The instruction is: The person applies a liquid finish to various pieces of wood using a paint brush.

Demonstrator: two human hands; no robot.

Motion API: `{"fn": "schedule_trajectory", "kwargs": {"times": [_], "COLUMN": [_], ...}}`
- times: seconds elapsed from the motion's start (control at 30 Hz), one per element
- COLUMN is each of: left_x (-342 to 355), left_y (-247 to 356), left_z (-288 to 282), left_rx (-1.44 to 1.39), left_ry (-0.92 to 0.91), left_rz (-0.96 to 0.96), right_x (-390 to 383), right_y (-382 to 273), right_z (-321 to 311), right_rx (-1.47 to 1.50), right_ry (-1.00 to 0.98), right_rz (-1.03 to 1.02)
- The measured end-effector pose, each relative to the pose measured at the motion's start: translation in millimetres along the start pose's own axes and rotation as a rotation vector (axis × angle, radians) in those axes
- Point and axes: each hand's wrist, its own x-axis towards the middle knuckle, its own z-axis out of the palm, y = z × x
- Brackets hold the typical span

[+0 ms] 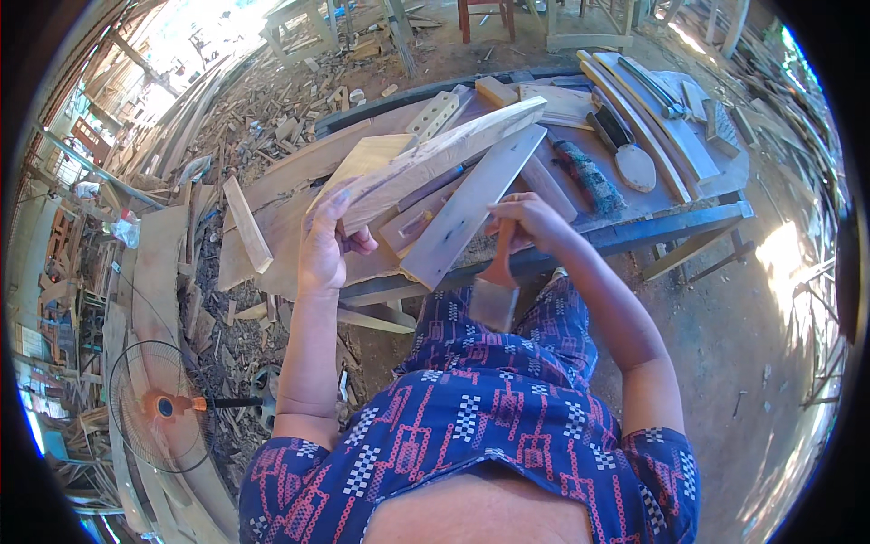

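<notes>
My left hand (331, 240) grips the lower left end of a long pale wooden piece (453, 145), raised at a slant over the workbench. My right hand (526, 222) holds a wide brush (494, 299) by its wooden handle, its flat head hanging down in front of my patterned trousers. Just beyond the brush lies a flat board with dark marks (467, 208) on the bench (680, 222). A yellowish board (367, 154) is partly hidden behind the raised piece, and a short offcut (246, 222) rests at the left.
The bench also bears long strips (652, 136), a trowel-like tool (634, 163) and a dark mottled bundle (589, 177). A standing fan (163, 405) is at lower left among planks. Wood scraps (299, 118) litter the ground; wooden frames stand beyond the bench.
</notes>
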Motion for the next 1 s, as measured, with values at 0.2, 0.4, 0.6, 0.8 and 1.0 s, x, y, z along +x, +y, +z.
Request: {"fn": "schedule_trajectory", "kwargs": {"times": [0.2, 0.4, 0.6, 0.8, 1.0], "left_x": [7.0, 1.0, -0.5, 3.2, -8.8], "left_y": [-5.3, -10.9, -25.5, -48.3, -72.3], "left_z": [4.7, 12.3, 19.4, 9.1, -3.8], "left_rx": [-0.019, -0.064, -0.071, -0.079, -0.157], "left_ry": [0.006, -0.018, -0.053, -0.032, -0.01], "left_rz": [-0.015, -0.033, -0.151, -0.222, -0.263], "right_x": [28.7, 46.4, 59.9, 13.8, -46.6], "right_y": [18.2, 7.5, 8.8, 18.3, -51.7], "right_z": [15.2, 45.4, 27.7, 2.5, -24.1], "right_rx": [0.15, 0.254, 0.291, 0.185, 0.189], "right_ry": [0.015, 0.081, 0.062, -0.02, 0.06], "right_rz": [-0.019, -0.071, -0.186, -0.016, -0.312]}}
